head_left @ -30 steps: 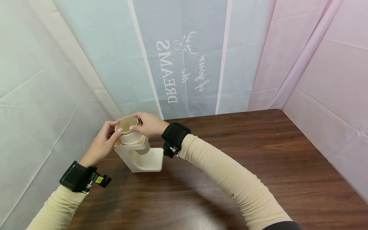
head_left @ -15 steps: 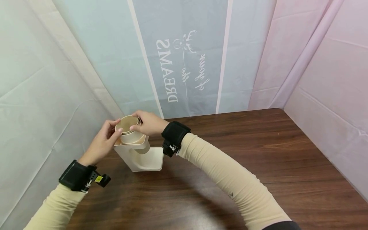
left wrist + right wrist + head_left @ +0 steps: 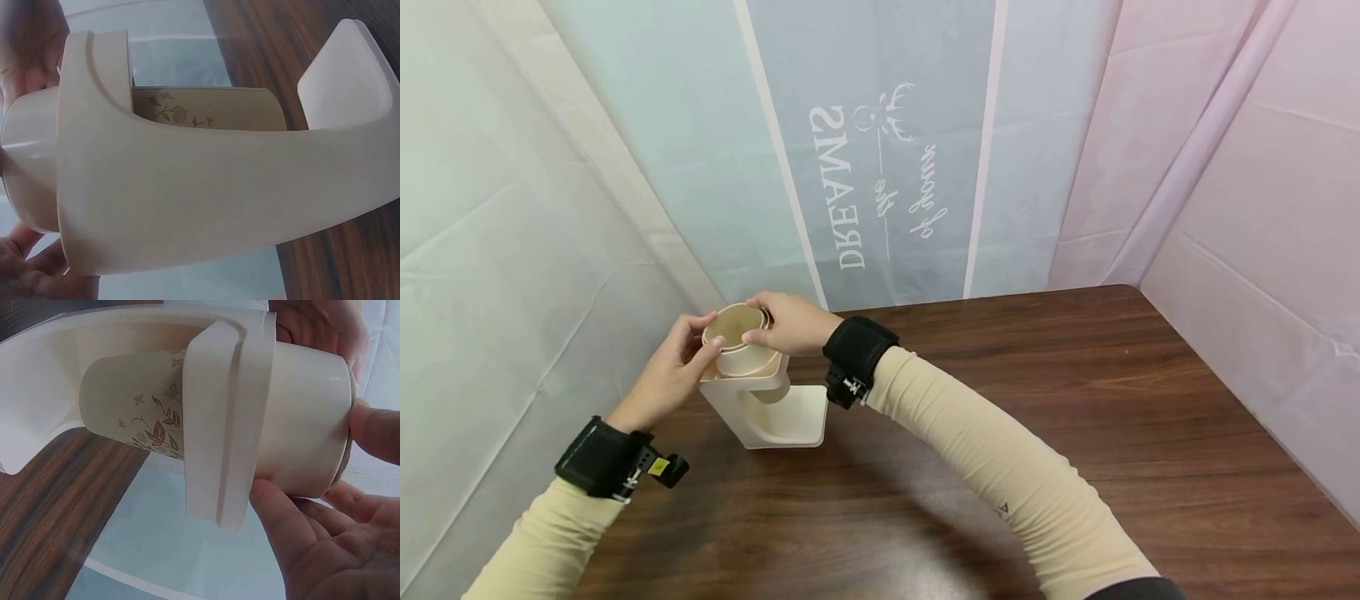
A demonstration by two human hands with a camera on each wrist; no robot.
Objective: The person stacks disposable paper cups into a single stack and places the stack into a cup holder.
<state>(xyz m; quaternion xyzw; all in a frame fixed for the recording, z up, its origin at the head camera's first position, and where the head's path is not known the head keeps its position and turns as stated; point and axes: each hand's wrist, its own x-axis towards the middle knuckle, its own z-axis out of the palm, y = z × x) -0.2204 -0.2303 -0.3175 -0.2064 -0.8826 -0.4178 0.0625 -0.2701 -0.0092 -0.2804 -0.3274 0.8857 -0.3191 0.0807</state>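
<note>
A cream cup holder stand stands upright at the table's far left. Through its raised collar passes a stack of nested cups, its round top rising above the collar. Below the collar, the lowest cup shows brown flowers and hangs clear over the base. My left hand holds the near left rim, thumb at the front and fingers behind. On the other side my right hand grips the rim between thumb and fingers. Right wrist view shows fingertips touching the upper wall just over the collar.
Dark wooden table extends to the right of the stand. A pale cloth wall rises close on the left, and a printed curtain hangs behind the table. A black wrist strap circles the right wrist.
Both hands and the stand hold nearly the same place. At the cup tops, fewer separate rims show now than a second ago.
</note>
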